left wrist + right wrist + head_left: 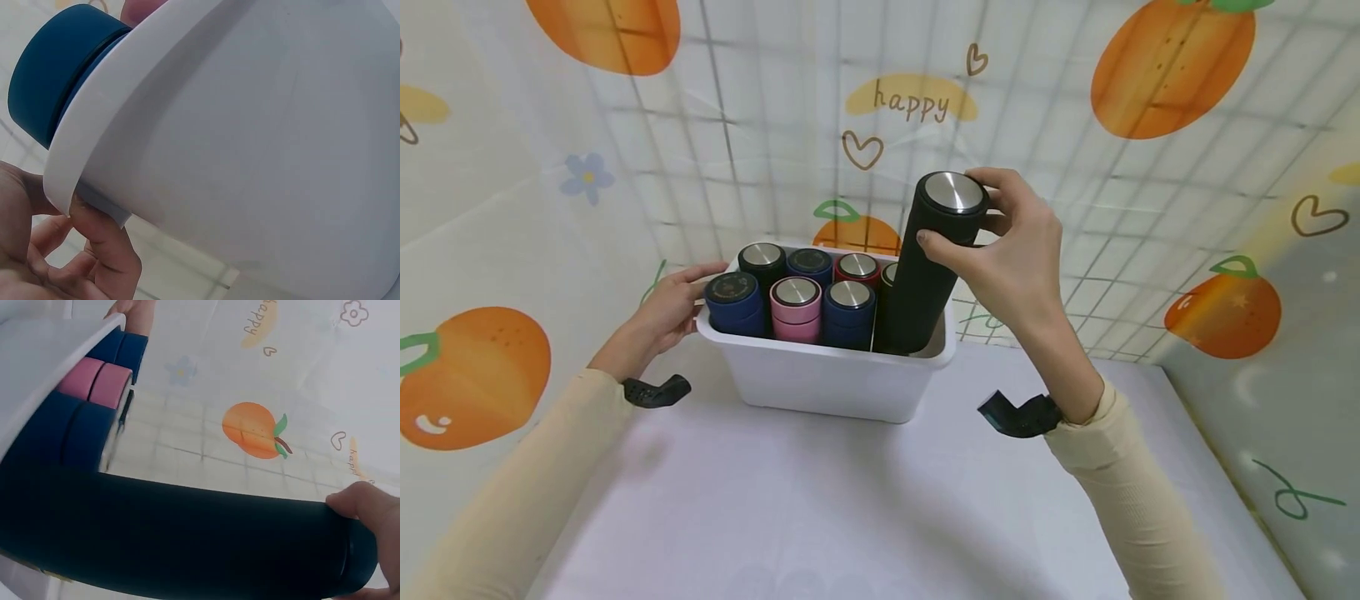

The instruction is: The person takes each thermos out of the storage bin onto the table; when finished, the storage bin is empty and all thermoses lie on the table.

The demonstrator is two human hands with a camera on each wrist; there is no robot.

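Note:
My right hand (1018,250) grips a tall black thermos (917,283) just below its silver-topped lid, thumb in front and fingers behind. The thermos leans, its lid well above the others and its lower end inside the white plastic bin (835,387). In the right wrist view its dark body (187,531) crosses the frame. On the bin's left end, my left hand (662,312) holds the rim, its fingers (103,237) curled under the edge in the left wrist view. A pink thermos (796,310) and a blue thermos (848,315) stand upright in the bin among several others.
The bin stands on a white-covered table (820,508), close to a printed curtain (775,108) with a wire grid showing through. A side curtain (1262,400) borders the table at right. Dark cameras sit on both wrists.

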